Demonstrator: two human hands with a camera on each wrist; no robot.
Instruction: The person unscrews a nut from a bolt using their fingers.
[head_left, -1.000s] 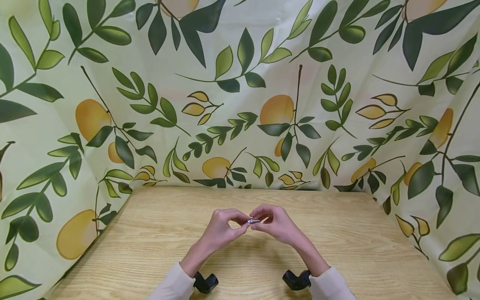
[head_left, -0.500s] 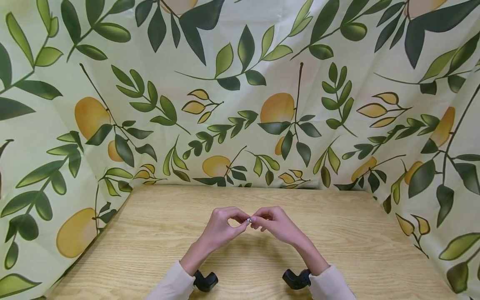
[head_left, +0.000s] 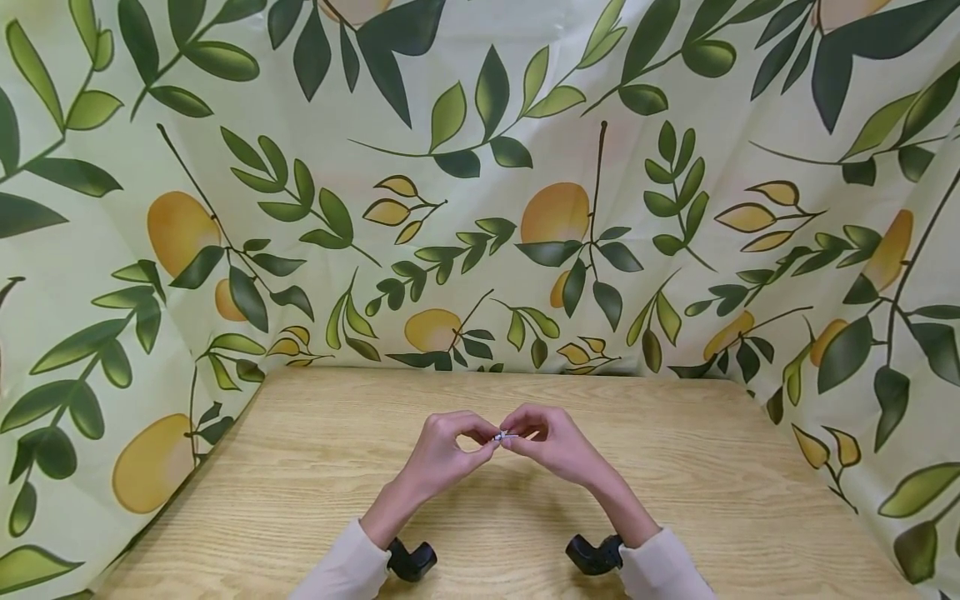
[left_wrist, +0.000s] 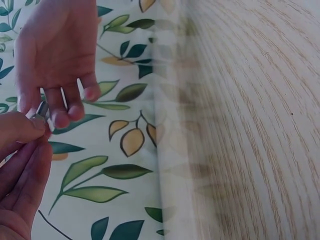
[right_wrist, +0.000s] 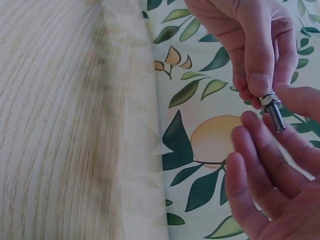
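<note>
Both hands meet above the middle of the wooden table [head_left: 315, 467]. My left hand [head_left: 489, 447] pinches the nutted end of a small threaded metal bolt [right_wrist: 274, 113] between thumb and fingertips. My right hand [head_left: 516, 437] holds the bolt's threaded shank with thumb and forefinger, the other fingers loosely spread. A hex nut [right_wrist: 267, 99] sits near the bolt's end at the left fingertips. In the left wrist view only a sliver of the bolt [left_wrist: 41, 111] shows between the two hands. From the head view the bolt [head_left: 502, 436] is a tiny silver glint.
A cloth printed with leaves and lemons [head_left: 480, 208] hangs behind and on both sides of the table. Black wrist camera mounts [head_left: 411, 560] sit under both sleeves near the front edge.
The hands have drawn slightly closer together, and less of the bolt shows between the fingertips than a second ago. They stay at the same spot above the table.
</note>
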